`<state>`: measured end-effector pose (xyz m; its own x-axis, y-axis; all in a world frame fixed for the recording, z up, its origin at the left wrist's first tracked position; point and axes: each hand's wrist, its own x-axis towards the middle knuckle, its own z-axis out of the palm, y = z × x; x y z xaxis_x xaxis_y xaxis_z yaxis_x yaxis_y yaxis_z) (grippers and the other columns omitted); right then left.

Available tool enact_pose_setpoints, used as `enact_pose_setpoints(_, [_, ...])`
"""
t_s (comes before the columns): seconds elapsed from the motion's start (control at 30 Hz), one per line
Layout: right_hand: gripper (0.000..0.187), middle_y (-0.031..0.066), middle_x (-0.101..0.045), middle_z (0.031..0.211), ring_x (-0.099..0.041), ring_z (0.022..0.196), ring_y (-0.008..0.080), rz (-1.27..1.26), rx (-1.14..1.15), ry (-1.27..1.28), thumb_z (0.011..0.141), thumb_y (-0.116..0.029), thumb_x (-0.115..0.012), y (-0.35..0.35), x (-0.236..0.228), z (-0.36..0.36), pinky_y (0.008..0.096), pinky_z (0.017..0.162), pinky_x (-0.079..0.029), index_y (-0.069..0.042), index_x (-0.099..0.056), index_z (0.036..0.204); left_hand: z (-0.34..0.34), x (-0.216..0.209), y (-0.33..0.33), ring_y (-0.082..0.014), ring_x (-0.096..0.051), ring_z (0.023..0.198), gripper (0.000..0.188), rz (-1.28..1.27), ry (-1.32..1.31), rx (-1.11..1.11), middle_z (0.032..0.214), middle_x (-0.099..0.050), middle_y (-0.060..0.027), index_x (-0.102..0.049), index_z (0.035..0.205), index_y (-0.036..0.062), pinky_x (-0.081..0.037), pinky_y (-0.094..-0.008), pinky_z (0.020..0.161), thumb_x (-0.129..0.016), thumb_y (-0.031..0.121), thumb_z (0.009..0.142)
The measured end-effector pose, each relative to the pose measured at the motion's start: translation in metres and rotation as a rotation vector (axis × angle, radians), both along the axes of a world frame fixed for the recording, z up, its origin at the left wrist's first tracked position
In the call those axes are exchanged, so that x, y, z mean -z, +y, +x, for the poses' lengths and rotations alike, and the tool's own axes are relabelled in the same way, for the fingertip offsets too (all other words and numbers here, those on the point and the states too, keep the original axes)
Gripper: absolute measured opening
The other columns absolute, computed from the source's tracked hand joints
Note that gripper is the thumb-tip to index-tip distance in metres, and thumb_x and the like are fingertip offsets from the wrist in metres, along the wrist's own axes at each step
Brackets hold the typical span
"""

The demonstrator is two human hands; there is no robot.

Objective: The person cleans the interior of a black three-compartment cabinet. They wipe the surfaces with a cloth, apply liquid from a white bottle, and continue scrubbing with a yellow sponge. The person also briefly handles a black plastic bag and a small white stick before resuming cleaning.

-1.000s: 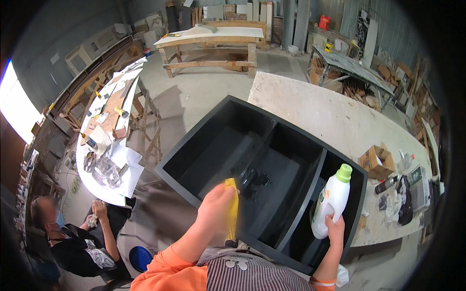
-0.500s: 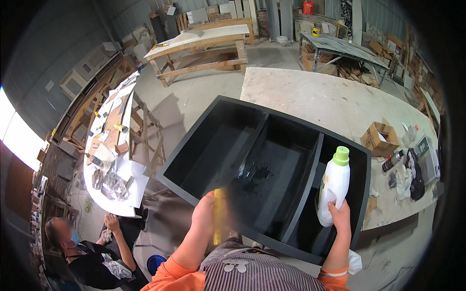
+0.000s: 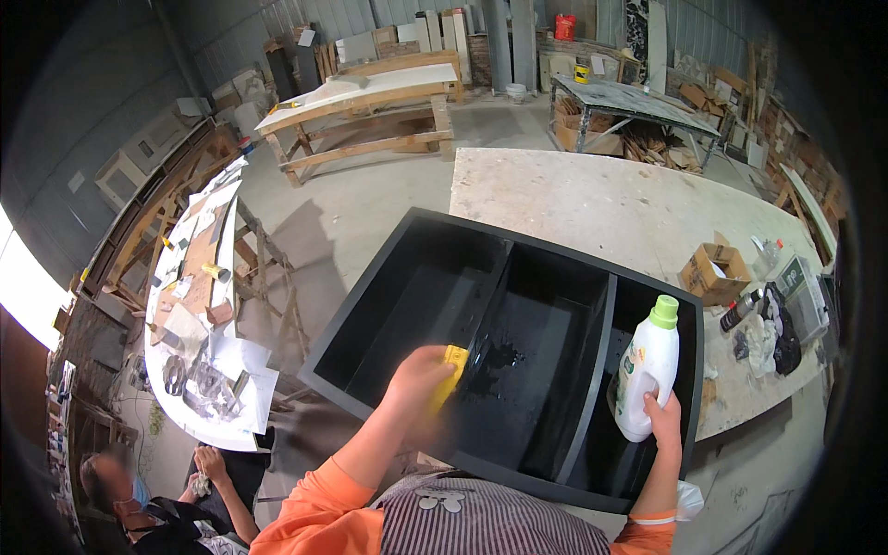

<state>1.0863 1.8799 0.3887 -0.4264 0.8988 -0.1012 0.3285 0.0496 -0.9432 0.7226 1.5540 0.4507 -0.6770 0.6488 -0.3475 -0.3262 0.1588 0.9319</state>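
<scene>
A large black tray-like box point(image 3: 375, 264) with three compartments lies before me, its near side by my apron. In my left hand point(image 3: 418, 381) is a narrow yellow tool point(image 3: 454, 359), its lower part smeared by motion; its exact kind cannot be told. The tool is over the near end of the divider between the left and middle compartments. Shiny wet patches point(image 3: 500, 355) spread over the middle compartment's floor. My right hand point(image 3: 662, 416) grips the handle of a white plastic bottle point(image 3: 650, 356) with a light green cap, upright over the right compartment.
The box rests partly on a pale worktable point(image 3: 573, 199). On its right side are an open carton point(image 3: 714, 274), a dark spray can point(image 3: 740, 310) and plastic bags point(image 3: 764, 344). At left, a co-worker point(image 3: 153, 504) sits by a cluttered white table point(image 3: 190, 319). Other benches stand behind.
My left hand has moved right and slightly up with the yellow tool, from the near rim to over the box. The bottle has shifted slightly right. My view has tilted a little.
</scene>
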Motion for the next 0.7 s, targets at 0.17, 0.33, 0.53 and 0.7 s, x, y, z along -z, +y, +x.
enact_pose_setpoints(0.17, [0.021, 0.0046, -0.062, 0.082, -0.059, 0.071, 0.0132, 0.046, -0.032, -0.068, 0.086, -0.008, -0.069, 0.005, 0.001, 0.007, 0.0299, 0.065, -0.050, 0.003, -0.060, 0.102, -0.007, 0.007, 0.028, -0.0129, -0.065, 0.088, 0.038, -0.176, 0.282, 0.067, 0.099, -0.068, -0.0094, -0.057, 0.124, -0.0027, -0.054, -0.0277, 0.080, -0.070, 0.010, 0.090])
enact_pose_setpoints(0.33, [0.021, 0.0049, -0.063, 0.083, -0.060, 0.072, 0.0130, 0.021, -0.041, -0.048, 0.085, -0.008, -0.070, 0.006, 0.000, 0.007, 0.0302, 0.067, -0.050, 0.002, -0.061, 0.101, -0.012, 0.022, 0.045, -0.0256, -0.067, 0.097, 0.045, -0.380, 0.773, 0.110, 0.103, -0.068, -0.0144, -0.059, 0.126, 0.0021, -0.052, -0.0348, 0.088, -0.072, 0.013, 0.084])
enact_pose_setpoints(0.53, [0.023, 0.0042, -0.064, 0.083, -0.060, 0.074, 0.0122, 0.027, -0.058, -0.014, 0.086, -0.010, -0.071, 0.002, 0.001, 0.005, 0.0297, 0.069, -0.050, 0.002, -0.062, 0.102, -0.005, 0.028, 0.048, -0.0320, -0.064, 0.105, 0.031, -0.428, 0.926, -0.009, 0.114, -0.061, -0.0139, -0.067, 0.118, 0.0077, -0.051, -0.0402, 0.092, -0.069, 0.015, 0.088])
enact_pose_setpoints(0.7, [0.027, 0.0063, -0.065, 0.086, -0.062, 0.077, 0.0160, 0.071, -0.093, -0.071, 0.085, -0.013, -0.072, -0.003, -0.004, 0.003, 0.0324, 0.074, -0.051, 0.004, -0.062, 0.104, 0.003, 0.020, 0.049, -0.0319, -0.066, 0.098, 0.026, -0.588, 1.043, 0.110, 0.109, -0.058, -0.0148, -0.069, 0.117, 0.0110, -0.054, -0.0412, 0.086, -0.061, 0.024, 0.096])
